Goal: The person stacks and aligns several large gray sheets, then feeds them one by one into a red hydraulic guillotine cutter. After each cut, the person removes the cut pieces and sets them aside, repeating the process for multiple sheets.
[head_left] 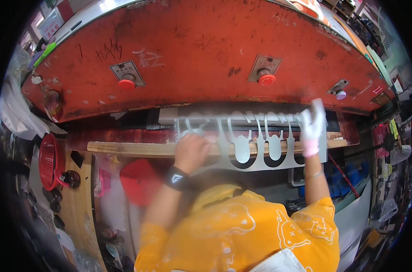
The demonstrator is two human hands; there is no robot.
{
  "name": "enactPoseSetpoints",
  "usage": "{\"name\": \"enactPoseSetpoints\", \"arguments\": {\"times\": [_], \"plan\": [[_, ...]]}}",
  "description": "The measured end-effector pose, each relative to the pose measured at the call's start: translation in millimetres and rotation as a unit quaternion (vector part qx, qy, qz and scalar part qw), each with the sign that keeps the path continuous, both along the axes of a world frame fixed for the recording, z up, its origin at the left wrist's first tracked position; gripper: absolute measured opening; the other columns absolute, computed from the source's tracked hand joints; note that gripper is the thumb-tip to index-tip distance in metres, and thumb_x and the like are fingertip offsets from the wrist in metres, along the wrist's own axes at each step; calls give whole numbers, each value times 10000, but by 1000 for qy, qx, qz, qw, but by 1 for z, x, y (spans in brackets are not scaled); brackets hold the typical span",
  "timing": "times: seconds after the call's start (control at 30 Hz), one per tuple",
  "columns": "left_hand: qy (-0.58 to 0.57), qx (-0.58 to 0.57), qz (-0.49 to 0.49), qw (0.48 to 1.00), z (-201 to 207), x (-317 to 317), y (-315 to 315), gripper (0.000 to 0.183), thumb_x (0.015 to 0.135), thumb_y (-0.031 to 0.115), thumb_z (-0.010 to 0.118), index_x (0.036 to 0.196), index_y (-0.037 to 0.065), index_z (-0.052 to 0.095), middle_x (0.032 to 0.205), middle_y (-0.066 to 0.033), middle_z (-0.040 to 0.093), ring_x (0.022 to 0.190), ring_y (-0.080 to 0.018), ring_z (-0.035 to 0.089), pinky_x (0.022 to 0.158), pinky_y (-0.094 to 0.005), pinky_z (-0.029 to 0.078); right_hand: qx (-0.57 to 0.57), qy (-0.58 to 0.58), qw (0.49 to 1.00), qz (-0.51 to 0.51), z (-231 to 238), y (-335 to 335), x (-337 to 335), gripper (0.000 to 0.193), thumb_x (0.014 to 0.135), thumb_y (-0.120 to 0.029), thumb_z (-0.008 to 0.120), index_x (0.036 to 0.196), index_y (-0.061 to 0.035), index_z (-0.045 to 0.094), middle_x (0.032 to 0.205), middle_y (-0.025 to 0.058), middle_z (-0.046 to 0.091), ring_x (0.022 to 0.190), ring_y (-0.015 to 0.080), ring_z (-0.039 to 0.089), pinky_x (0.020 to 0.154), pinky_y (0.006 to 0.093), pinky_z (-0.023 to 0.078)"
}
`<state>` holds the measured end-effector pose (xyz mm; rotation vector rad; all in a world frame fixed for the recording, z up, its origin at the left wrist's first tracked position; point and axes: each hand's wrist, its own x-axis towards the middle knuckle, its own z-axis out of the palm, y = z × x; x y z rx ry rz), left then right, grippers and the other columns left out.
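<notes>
A thin pale grey sheet (221,153) with rows of rounded cut-outs spans the space in front of me, over a wooden bar (124,147). Rounded tongues of material stand inside some of the openings. My left hand (192,150), bare with a black wristband, is closed on the sheet's left part; its fingertips are partly hidden and blurred. Over the sheet's right part is my right hand (311,129) in a white glove with a pink cuff. Its fingers look stretched out toward the machine, smeared by motion, with the thumb apart.
Ahead stands a worn red machine front (192,59) with red push buttons (126,84) and a pale knob (341,95). Below it is a dark slot with a light plate. A red basket (48,162) is at left, a red seat (140,181) below the bar, blue crates (339,183) at right.
</notes>
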<state>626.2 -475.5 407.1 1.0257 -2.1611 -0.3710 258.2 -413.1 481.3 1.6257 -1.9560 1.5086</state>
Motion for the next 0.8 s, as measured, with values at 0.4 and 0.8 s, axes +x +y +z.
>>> {"name": "enactPoseSetpoints", "arguments": {"times": [0.4, 0.8], "plan": [[9, -10, 38, 999, 1, -5, 5, 114, 801, 167, 665, 740, 77, 698, 731, -91, 591, 754, -306, 550, 687, -409, 451, 238, 222, 933, 151, -30, 36, 89, 345, 735, -291, 757, 923, -36, 621, 845, 126, 620, 839, 333, 593, 745, 433, 473], [-30, 46, 24, 998, -8, 6, 44, 131, 802, 183, 652, 745, 70, 687, 750, -109, 576, 785, -332, 541, 717, -426, 445, 558, 54, 816, 140, 21, 22, 84, 503, 824, -511, 629, 851, -17, 717, 674, 171, 646, 679, 324, 656, 693, 418, 504]]}}
